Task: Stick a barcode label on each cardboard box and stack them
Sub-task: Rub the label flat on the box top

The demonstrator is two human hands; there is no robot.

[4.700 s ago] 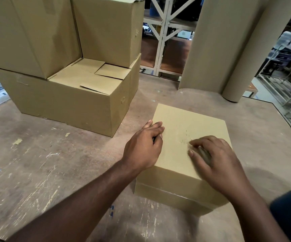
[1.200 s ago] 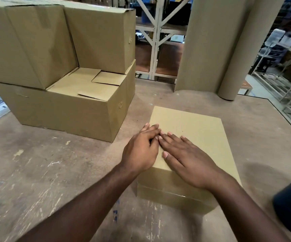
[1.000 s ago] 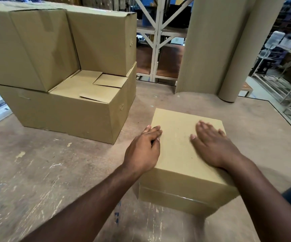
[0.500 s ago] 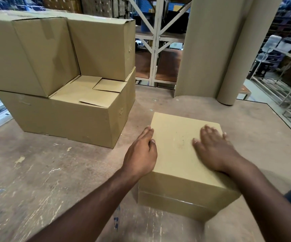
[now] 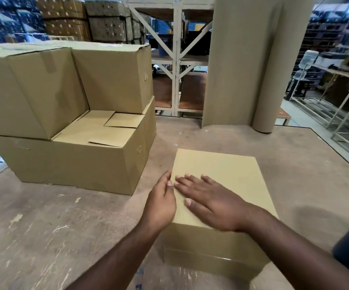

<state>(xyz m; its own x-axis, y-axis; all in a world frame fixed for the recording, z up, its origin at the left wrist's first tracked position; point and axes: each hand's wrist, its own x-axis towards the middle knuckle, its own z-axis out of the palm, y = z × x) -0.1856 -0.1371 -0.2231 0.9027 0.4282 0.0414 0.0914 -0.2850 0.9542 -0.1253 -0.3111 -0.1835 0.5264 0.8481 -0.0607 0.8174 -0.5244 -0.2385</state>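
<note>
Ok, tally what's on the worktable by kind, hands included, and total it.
Cardboard boxes: 4, a small box under the hands, a large bottom box, two stacked boxes
Brown paper rolls: 2
Hands: 2, left hand, right hand
Total: 8

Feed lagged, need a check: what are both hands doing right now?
Left hand: against the small box's left edge, fingers hidden, grip cannot be told.
Right hand: open, flat on the box top.

Matt cardboard box [image 5: 221, 181], scuffed wooden table [image 5: 64, 227], painted metal shelving [image 5: 176, 59]
</note>
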